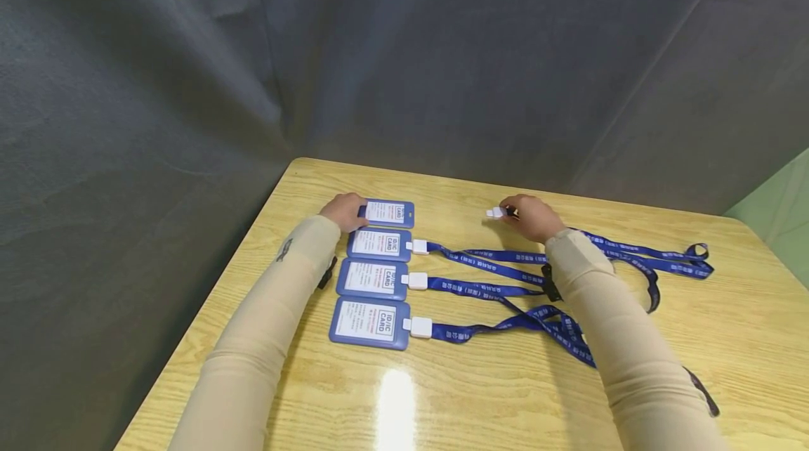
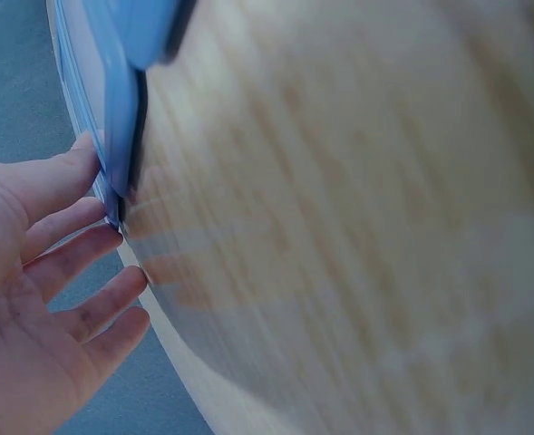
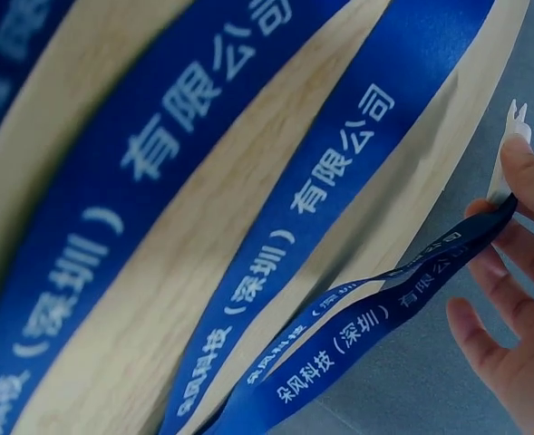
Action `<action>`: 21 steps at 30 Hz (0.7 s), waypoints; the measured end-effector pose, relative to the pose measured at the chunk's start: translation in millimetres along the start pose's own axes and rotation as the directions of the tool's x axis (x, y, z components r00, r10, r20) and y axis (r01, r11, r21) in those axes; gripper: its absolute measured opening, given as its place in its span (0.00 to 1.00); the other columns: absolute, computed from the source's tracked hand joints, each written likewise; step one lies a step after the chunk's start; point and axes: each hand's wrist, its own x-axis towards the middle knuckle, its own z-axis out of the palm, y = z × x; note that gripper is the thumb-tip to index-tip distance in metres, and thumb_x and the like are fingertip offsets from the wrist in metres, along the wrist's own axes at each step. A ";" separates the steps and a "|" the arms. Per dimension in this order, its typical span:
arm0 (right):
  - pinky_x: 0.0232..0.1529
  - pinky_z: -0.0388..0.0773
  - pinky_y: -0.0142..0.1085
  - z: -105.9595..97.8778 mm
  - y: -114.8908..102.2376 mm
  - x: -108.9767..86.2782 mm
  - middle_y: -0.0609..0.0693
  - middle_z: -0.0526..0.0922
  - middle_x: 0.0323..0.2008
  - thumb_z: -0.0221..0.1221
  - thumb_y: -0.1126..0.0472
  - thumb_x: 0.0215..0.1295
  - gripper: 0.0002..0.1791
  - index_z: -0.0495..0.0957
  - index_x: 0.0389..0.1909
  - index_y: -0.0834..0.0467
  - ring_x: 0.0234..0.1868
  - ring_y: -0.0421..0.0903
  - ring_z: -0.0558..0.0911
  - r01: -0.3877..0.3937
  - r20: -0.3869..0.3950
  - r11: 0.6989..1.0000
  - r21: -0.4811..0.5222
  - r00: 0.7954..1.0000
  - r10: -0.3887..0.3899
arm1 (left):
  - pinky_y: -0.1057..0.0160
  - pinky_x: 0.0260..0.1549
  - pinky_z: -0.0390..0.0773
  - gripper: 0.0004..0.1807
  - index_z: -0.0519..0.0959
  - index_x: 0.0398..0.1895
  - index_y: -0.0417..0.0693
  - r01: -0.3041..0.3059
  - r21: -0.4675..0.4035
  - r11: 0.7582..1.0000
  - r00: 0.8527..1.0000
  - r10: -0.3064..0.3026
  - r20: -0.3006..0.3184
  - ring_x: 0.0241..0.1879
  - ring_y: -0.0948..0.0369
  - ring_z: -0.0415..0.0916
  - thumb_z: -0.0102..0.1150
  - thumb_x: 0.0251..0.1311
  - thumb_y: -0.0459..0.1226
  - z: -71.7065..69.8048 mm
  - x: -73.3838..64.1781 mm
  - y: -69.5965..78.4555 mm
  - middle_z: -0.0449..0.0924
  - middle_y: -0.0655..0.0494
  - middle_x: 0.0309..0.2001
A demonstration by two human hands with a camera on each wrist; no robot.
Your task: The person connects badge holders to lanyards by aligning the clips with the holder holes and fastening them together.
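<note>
My left hand (image 1: 345,212) pinches the left end of a blue ID card holder (image 1: 387,213), the farthest in a column and without a lanyard. In the left wrist view, the thumb and index finger of the left hand (image 2: 44,263) meet at the holder's edge, the other fingers spread. Off to the right, my right hand (image 1: 534,218) pinches the white clip (image 1: 496,213) of a blue lanyard (image 1: 663,261) just above the table. The right wrist view shows the clip's forked tip (image 3: 516,116) beyond the thumb, the printed strap trailing from the right hand (image 3: 520,299).
Nearer me lie three more blue card holders (image 1: 380,243), (image 1: 371,278), (image 1: 369,322), each joined by a white clip (image 1: 421,327) to a blue lanyard (image 1: 483,289). Their straps cross under my right forearm. A dark curtain (image 1: 442,72) hangs behind the wooden table (image 1: 480,395).
</note>
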 end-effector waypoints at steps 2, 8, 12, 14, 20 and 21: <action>0.52 0.75 0.53 0.7 -0.6 0.7 0.66 0.80 0.47 0.56 0.65 0.63 0.16 0.76 0.50 0.67 0.44 0.58 0.79 0.006 -0.006 1.000 -0.001 1.000 -0.006 | 0.53 0.65 0.64 0.27 0.67 0.63 0.39 -0.002 0.001 1.000 1.000 0.002 -0.004 0.64 0.49 0.66 0.55 0.63 0.40 0.1 -0.1 0.5 0.69 0.44 0.63; 0.52 0.75 0.53 4.1 -1.5 1.9 0.65 0.81 0.46 0.56 0.66 0.63 0.15 0.76 0.50 0.68 0.45 0.58 0.79 0.008 -0.012 1.000 0.000 1.000 -0.008 | 0.53 0.64 0.65 0.27 0.68 0.63 0.39 -0.006 -0.006 1.000 1.000 0.006 -0.011 0.64 0.49 0.66 0.56 0.62 0.40 0.4 1.9 -1.1 0.70 0.44 0.63; 0.54 0.74 0.53 6.3 -3.6 4.1 0.65 0.80 0.48 0.56 0.65 0.63 0.16 0.76 0.51 0.67 0.47 0.58 0.79 -0.016 0.001 1.000 0.012 1.000 0.016 | 0.52 0.65 0.64 0.27 0.67 0.63 0.39 -0.008 -0.013 1.000 1.000 0.008 -0.011 0.64 0.48 0.65 0.56 0.62 0.40 0.3 2.8 -2.5 0.69 0.43 0.63; 0.54 0.74 0.53 7.5 -5.1 5.7 0.65 0.80 0.48 0.56 0.65 0.63 0.16 0.76 0.51 0.66 0.47 0.58 0.79 -0.016 0.000 1.000 0.014 1.000 0.016 | 0.52 0.65 0.63 0.27 0.67 0.63 0.39 -0.009 -0.017 1.000 1.000 0.009 -0.012 0.64 0.48 0.65 0.56 0.62 0.40 -0.2 2.4 -2.6 0.69 0.43 0.63; 0.55 0.74 0.52 10.4 -11.5 8.6 0.64 0.80 0.49 0.56 0.65 0.63 0.16 0.76 0.51 0.66 0.47 0.58 0.79 -0.013 0.001 1.000 0.015 1.000 0.013 | 0.52 0.65 0.64 0.27 0.67 0.63 0.39 -0.006 -0.024 1.000 1.000 0.006 -0.015 0.64 0.48 0.66 0.56 0.62 0.39 -0.1 1.0 -2.5 0.70 0.43 0.63; 0.55 0.73 0.53 10.8 -12.7 8.8 0.64 0.80 0.49 0.56 0.64 0.64 0.16 0.76 0.51 0.66 0.48 0.58 0.79 -0.014 0.004 1.000 0.016 1.000 0.014 | 0.52 0.65 0.64 0.27 0.67 0.63 0.38 -0.005 -0.022 1.000 1.000 0.005 -0.016 0.64 0.48 0.66 0.56 0.62 0.39 0.2 0.9 -2.6 0.70 0.43 0.63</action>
